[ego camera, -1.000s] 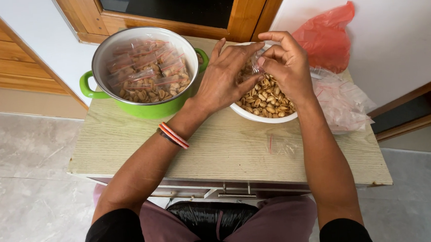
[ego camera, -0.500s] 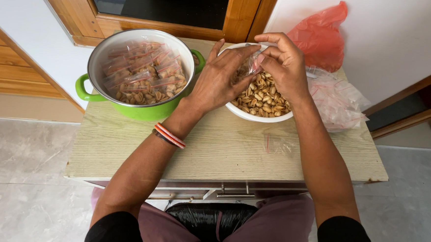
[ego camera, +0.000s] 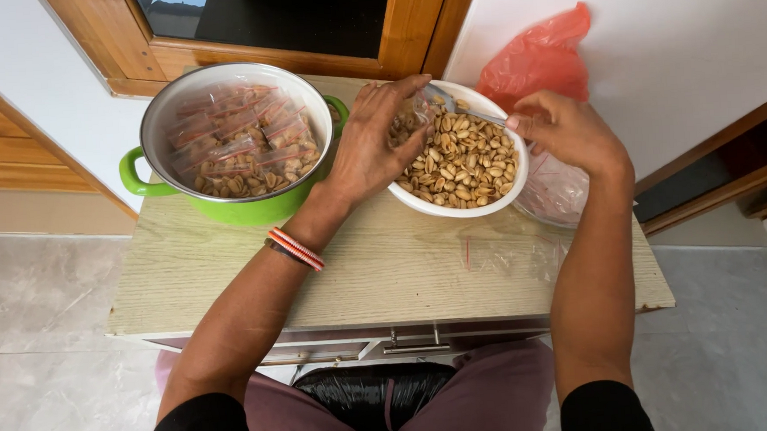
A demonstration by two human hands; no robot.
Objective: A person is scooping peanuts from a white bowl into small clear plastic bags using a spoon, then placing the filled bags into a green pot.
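While the left hand (ego camera: 371,146) pinches a small filled bag (ego camera: 409,118) over the white bowl (ego camera: 497,202) of peanuts, the right hand (ego camera: 563,132) grips a spoon handle (ego camera: 479,114) — the green pot (ego camera: 226,211) holds many packed bags, yet plenty of nuts remain.

The surface (ego camera: 386,268) is pale wood-grain laminate, matt and finely streaked, and the window frame (ego camera: 244,61) behind it is warm varnished wood with a soft sheen. The green pot (ego camera: 226,211) looks like glossy enamel with a bright metal rim, and the white bowl (ego camera: 453,205) is smooth and shiny. The small bag (ego camera: 409,116) in the left hand's fingers (ego camera: 395,97) is thin clear plastic, crinkled, as are the packed bags (ego camera: 239,131) in the pot; the red bag (ego camera: 537,59) is thin, creased, semi-gloss plastic.
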